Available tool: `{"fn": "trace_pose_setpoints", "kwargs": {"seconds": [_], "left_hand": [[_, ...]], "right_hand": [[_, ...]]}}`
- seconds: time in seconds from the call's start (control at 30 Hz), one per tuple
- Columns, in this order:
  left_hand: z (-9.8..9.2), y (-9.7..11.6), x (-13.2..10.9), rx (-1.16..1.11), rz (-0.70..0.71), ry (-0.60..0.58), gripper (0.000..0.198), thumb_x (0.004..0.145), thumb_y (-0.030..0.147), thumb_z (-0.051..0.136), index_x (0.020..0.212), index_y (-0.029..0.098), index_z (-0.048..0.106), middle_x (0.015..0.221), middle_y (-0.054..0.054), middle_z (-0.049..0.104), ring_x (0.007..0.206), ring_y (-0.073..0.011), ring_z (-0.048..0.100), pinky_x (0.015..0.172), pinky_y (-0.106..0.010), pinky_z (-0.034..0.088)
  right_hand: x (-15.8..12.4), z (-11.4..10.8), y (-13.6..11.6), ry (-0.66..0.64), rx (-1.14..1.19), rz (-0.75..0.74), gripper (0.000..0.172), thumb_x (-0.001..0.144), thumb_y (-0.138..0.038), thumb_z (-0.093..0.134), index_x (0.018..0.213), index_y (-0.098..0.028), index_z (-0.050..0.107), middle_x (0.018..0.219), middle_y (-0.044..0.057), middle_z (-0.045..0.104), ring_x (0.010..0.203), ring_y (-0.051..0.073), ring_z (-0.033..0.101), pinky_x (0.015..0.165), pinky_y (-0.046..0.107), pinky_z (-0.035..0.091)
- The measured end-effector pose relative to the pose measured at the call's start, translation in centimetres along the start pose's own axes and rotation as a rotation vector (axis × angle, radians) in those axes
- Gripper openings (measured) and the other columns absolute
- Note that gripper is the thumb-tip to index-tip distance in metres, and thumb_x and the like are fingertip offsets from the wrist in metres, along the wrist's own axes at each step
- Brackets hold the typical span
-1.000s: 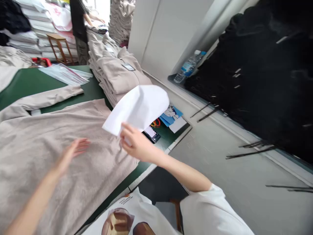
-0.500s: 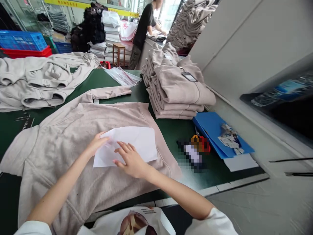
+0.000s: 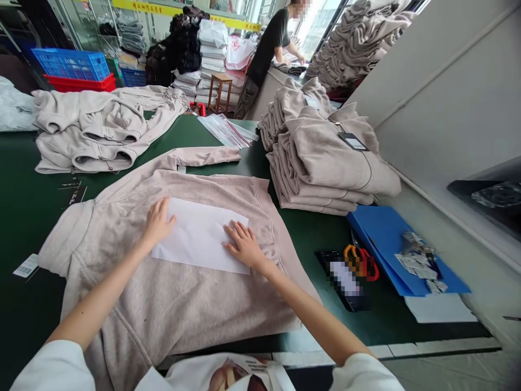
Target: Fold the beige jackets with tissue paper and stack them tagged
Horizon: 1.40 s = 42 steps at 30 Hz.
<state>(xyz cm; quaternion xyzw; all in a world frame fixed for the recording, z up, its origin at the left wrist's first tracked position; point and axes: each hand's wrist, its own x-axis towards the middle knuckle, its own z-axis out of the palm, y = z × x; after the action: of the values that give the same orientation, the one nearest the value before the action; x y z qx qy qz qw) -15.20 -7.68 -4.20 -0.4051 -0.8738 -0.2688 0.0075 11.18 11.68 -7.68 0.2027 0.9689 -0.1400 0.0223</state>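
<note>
A white sheet of paper [image 3: 199, 233] lies flat on a beige garment [image 3: 171, 304] spread over the green table. My left hand [image 3: 159, 221] rests at the sheet's left end, fingers stretched out, partly on the cloth. At the right end my right hand [image 3: 246, 244] lies palm down with its fingers spread on the paper. Neither hand grips anything. One sleeve [image 3: 207, 156] of the garment extends to the right at the back, and a barcode tag [image 3: 26, 266] shows at its left side.
Folded beige garments [image 3: 325, 157] are stacked at the back right. A blue folder [image 3: 402, 250], scissors [image 3: 361, 262] and a phone [image 3: 342, 279] lie at right. More garments [image 3: 101, 130] and plastic bags [image 3: 228, 130] lie farther back. Another person [image 3: 268, 49] stands beyond the table.
The paper has gone from slightly raised to flat on the garment. My left hand has loosened from its edge, and my right hand has moved to its right end. The view has shifted.
</note>
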Motion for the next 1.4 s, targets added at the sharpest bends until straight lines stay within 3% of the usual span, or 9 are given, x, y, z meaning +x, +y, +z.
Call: {"fn": "trace_pose_setpoints", "kwargs": {"seconds": [0.1, 0.2, 0.33, 0.47, 0.73, 0.97, 1.1, 1.23, 1.4], "left_hand": [[1.1, 0.8, -2.7, 0.121, 0.240, -0.179, 0.058, 0.095, 0.043, 0.044, 0.147, 0.019, 0.045, 0.159, -0.013, 0.034, 0.148, -0.0330, 0.028, 0.121, -0.052, 0.024], [2.8, 0.9, -5.1, 0.201, 0.287, -0.280, 0.064, 0.096, 0.050, 0.041, 0.152, 0.020, 0.039, 0.162, -0.011, 0.029, 0.151, -0.0323, 0.021, 0.122, -0.053, 0.020], [4.4, 0.5, -6.7, 0.284, 0.276, -0.236, 0.069, 0.095, 0.052, 0.043, 0.153, 0.015, 0.038, 0.162, -0.016, 0.026, 0.151, -0.0351, 0.019, 0.122, -0.054, 0.017], [4.5, 0.4, -6.8, 0.297, 0.296, -0.207, 0.070, 0.095, 0.053, 0.043, 0.152, 0.013, 0.040, 0.161, -0.018, 0.026, 0.150, -0.0365, 0.020, 0.122, -0.054, 0.018], [4.3, 0.8, -6.7, 0.350, 0.262, -0.194, 0.070, 0.094, 0.051, 0.044, 0.150, 0.009, 0.042, 0.160, -0.020, 0.028, 0.149, -0.0389, 0.022, 0.121, -0.056, 0.019], [4.3, 1.2, -6.6, 0.410, 0.229, -0.154, 0.073, 0.091, 0.052, 0.049, 0.152, 0.012, 0.039, 0.158, -0.024, 0.030, 0.148, -0.0427, 0.023, 0.118, -0.062, 0.020], [3.8, 2.0, -6.3, 0.531, 0.241, -0.176, 0.071, 0.091, 0.053, 0.054, 0.153, 0.023, 0.038, 0.160, -0.025, 0.025, 0.148, -0.0465, 0.018, 0.111, -0.070, 0.022], [3.0, 2.8, -5.7, 0.587, 0.209, -0.274, 0.067, 0.096, 0.053, 0.042, 0.154, 0.021, 0.034, 0.159, -0.028, 0.022, 0.146, -0.0479, 0.021, 0.108, -0.071, 0.025], [3.4, 4.5, -4.1, 0.464, 0.279, -0.285, 0.076, 0.097, 0.056, 0.025, 0.157, 0.009, 0.023, 0.161, -0.025, 0.021, 0.148, -0.0430, 0.018, 0.113, -0.069, 0.020]], "right_hand": [[0.7, 0.5, 0.7, 0.002, 0.003, -0.067, 0.063, 0.100, -0.054, 0.036, 0.157, -0.027, 0.029, 0.165, 0.004, 0.016, 0.154, 0.027, 0.010, 0.123, 0.054, 0.012], [1.7, 0.9, 1.3, 0.018, 0.025, -0.108, 0.062, 0.101, -0.054, 0.032, 0.158, -0.029, 0.028, 0.166, 0.003, 0.014, 0.154, 0.025, 0.007, 0.124, 0.051, 0.010], [3.7, 0.6, 1.7, 0.134, 0.103, 0.074, 0.058, 0.102, -0.047, 0.030, 0.154, -0.022, 0.036, 0.163, 0.009, 0.024, 0.151, 0.026, 0.020, 0.120, 0.048, 0.022], [5.6, -1.1, 1.8, 0.270, 0.158, 0.347, 0.051, 0.095, -0.041, 0.044, 0.138, -0.016, 0.052, 0.141, 0.016, 0.053, 0.130, 0.033, 0.047, 0.107, 0.049, 0.035], [9.4, -5.8, 2.8, 0.089, 0.484, 0.375, 0.011, 0.080, -0.019, 0.060, 0.090, -0.017, 0.062, 0.101, 0.009, 0.069, 0.096, 0.024, 0.060, 0.088, 0.035, 0.044], [11.3, -7.0, 1.6, 0.198, 0.688, 0.332, 0.044, 0.080, -0.014, 0.058, 0.124, -0.018, 0.052, 0.123, 0.007, 0.062, 0.100, 0.018, 0.061, 0.089, 0.032, 0.048], [11.6, -8.0, 1.5, 0.385, 0.956, 0.279, 0.043, 0.089, -0.025, 0.053, 0.130, -0.018, 0.047, 0.137, 0.010, 0.054, 0.105, 0.016, 0.062, 0.091, 0.030, 0.051], [8.7, -9.5, 5.4, 0.631, 0.830, 0.123, 0.040, 0.087, -0.022, 0.050, 0.127, -0.019, 0.051, 0.136, 0.010, 0.053, 0.116, 0.019, 0.058, 0.100, 0.034, 0.047], [-2.9, -9.7, 15.2, 0.685, 0.226, 0.082, 0.037, 0.087, -0.016, 0.045, 0.121, -0.017, 0.060, 0.129, 0.012, 0.058, 0.118, 0.024, 0.055, 0.102, 0.038, 0.043]]}}
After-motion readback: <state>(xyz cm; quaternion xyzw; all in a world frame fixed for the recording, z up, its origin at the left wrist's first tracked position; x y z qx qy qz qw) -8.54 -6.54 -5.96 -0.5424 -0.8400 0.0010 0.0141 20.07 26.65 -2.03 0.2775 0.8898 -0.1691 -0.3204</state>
